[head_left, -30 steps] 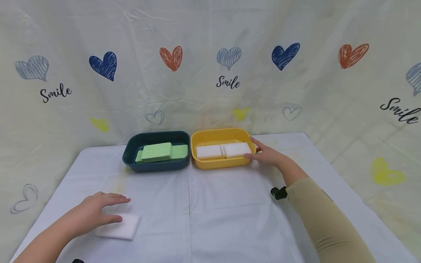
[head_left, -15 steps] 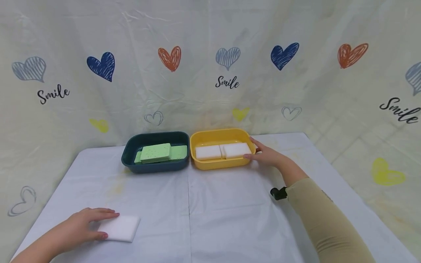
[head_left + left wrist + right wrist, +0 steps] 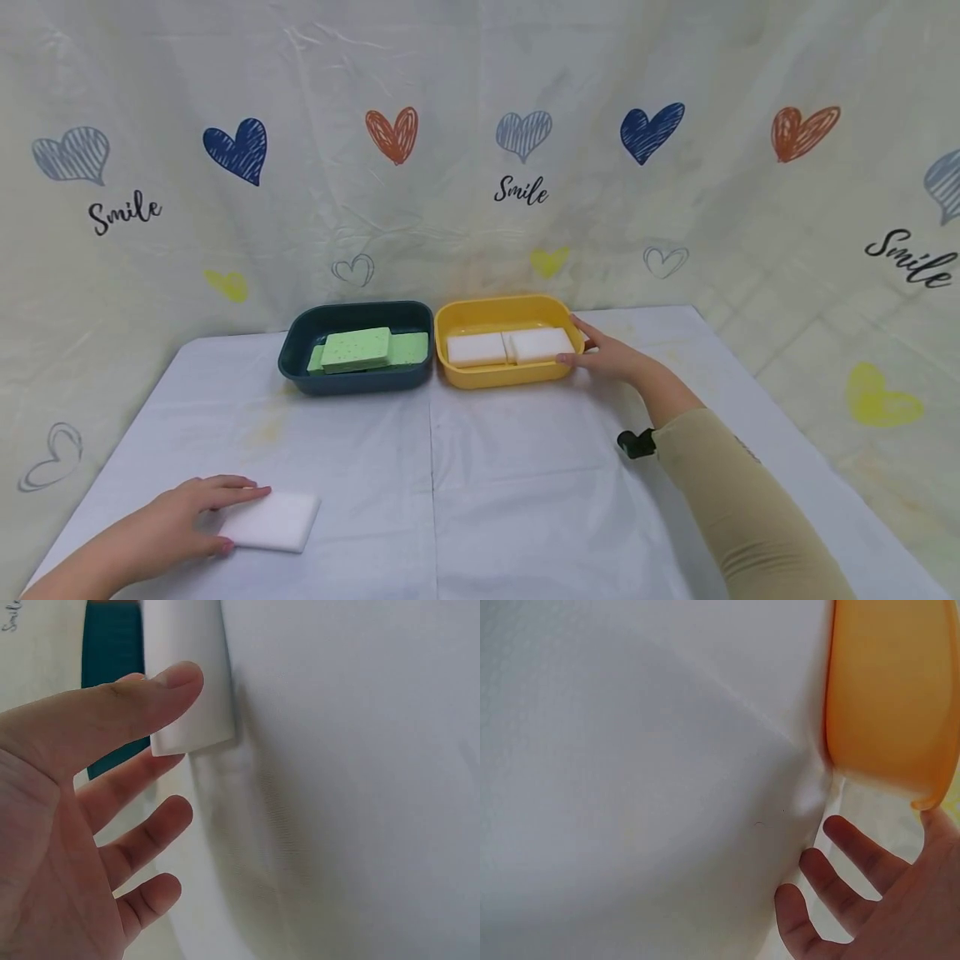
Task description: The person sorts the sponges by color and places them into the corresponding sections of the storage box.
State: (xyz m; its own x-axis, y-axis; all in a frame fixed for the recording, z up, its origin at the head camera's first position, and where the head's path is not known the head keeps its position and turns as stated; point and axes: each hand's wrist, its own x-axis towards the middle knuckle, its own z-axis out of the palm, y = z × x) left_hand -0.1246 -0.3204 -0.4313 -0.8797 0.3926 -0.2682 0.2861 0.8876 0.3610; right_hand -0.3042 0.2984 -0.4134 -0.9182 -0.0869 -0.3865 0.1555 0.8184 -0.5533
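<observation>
Head view: my left hand point(image 3: 176, 523), grip spread, fingertips resting on white sponge point(image 3: 272, 521) to pin it flat on worktop point(image 3: 480, 483).
Right hand point(image 3: 607, 354): grip spread against yellow tub point(image 3: 504, 375) rim, steadying it.

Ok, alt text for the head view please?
Left hand rests on a white rectangular sponge on the white tablecloth; right hand touches a yellow plastic tray beside a dark teal tray.
</observation>
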